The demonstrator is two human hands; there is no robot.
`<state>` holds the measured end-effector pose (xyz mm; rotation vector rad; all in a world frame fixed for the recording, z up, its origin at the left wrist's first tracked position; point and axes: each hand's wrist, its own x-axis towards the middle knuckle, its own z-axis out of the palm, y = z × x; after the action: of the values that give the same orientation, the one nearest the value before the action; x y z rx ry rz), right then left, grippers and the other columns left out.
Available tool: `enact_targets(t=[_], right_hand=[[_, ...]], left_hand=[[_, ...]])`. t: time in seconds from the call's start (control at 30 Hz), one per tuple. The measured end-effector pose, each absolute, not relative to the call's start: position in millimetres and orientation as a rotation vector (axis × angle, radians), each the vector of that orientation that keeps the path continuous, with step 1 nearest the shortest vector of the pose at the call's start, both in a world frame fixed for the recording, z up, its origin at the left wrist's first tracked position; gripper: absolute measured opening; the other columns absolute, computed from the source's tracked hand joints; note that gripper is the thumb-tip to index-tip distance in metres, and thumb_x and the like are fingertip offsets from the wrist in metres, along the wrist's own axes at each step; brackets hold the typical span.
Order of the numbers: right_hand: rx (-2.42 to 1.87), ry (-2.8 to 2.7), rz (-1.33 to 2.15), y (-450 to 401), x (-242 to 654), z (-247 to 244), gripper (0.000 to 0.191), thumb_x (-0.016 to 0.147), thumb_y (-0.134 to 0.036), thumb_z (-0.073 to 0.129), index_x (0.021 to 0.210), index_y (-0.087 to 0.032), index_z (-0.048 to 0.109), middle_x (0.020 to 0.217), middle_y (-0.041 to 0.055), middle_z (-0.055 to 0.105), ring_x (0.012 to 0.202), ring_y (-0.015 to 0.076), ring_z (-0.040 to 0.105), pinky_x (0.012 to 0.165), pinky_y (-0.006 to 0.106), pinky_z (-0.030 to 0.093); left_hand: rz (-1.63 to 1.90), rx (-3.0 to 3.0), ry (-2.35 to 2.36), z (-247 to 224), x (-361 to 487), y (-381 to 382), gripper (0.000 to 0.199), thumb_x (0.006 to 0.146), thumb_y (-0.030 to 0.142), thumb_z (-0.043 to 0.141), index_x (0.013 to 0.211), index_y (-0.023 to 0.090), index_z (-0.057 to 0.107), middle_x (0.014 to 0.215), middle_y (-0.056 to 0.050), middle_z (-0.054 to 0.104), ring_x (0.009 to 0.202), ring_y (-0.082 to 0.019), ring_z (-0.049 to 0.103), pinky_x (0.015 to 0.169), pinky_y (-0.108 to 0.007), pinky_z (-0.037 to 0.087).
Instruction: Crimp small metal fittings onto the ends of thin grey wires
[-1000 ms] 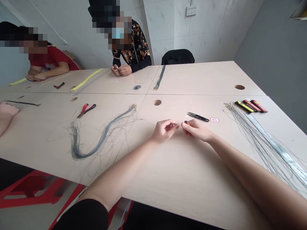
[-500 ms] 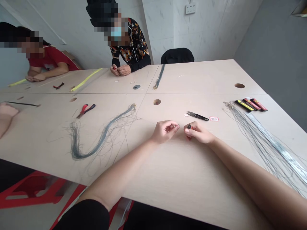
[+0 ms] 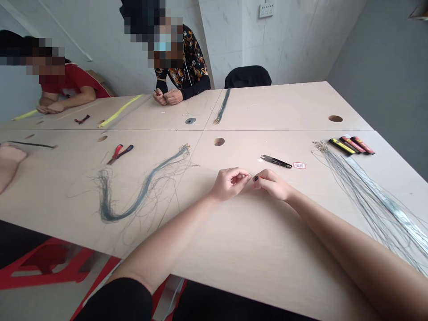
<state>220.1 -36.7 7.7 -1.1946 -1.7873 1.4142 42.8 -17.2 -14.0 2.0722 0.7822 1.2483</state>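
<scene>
My left hand (image 3: 230, 183) is closed in a pinch over the middle of the table, on something too small to make out at its fingertips. Just right of it, my right hand (image 3: 271, 183) is wrapped round a small lighter (image 3: 257, 178), whose dark end shows by the thumb. The fingertips of both hands are close together with a narrow gap. Behind my right hand lie black thread snips (image 3: 277, 161) and a small red-bordered label (image 3: 299, 165).
A bundle of grey-green cords (image 3: 143, 191) curves at left, below red-and-black pliers (image 3: 119, 154). At right are more cords (image 3: 354, 191), a clear strip (image 3: 384, 196) and several lighters (image 3: 363, 145). Two people sit across the table; another person's arm (image 3: 10, 162) rests at far left.
My right hand has moved left, closer to my left hand, and the lighter in it has turned. My left hand has stayed almost still.
</scene>
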Motion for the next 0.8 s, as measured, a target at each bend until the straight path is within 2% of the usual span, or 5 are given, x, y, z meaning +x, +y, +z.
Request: enact_targets(t=[0.2,0.8], right_hand=[[-1.233,-1.762,1.395,-34.0,218.6,5.2,0.033,0.069,-0.035,0.047,0.048,-0.02,0.027,0.051,-0.0037,0.021,0.053,0.0091,0.021,0.05,0.028,0.017],[-1.266,-1.769,1.383,-32.6,217.1,4.6,0.029,0.07,-0.036,0.045,0.049,-0.019,0.032,0.055,-0.0026,0.022,0.056,0.0102,0.023,0.051,0.028,0.019]], left_hand=[[1.238,2.084,0.778,-13.6,42.3,-18.1,0.023,0.086,0.034,0.06,0.073,0.015,0.065,0.055,0.001,0.056,0.047,-0.007,0.043,0.046,-0.02,0.035],[1.233,2.105,0.769,-13.7,42.3,-17.6,0.023,0.086,0.033,0.058,0.073,0.015,0.065,0.054,0.001,0.056,0.048,-0.007,0.044,0.046,-0.02,0.035]])
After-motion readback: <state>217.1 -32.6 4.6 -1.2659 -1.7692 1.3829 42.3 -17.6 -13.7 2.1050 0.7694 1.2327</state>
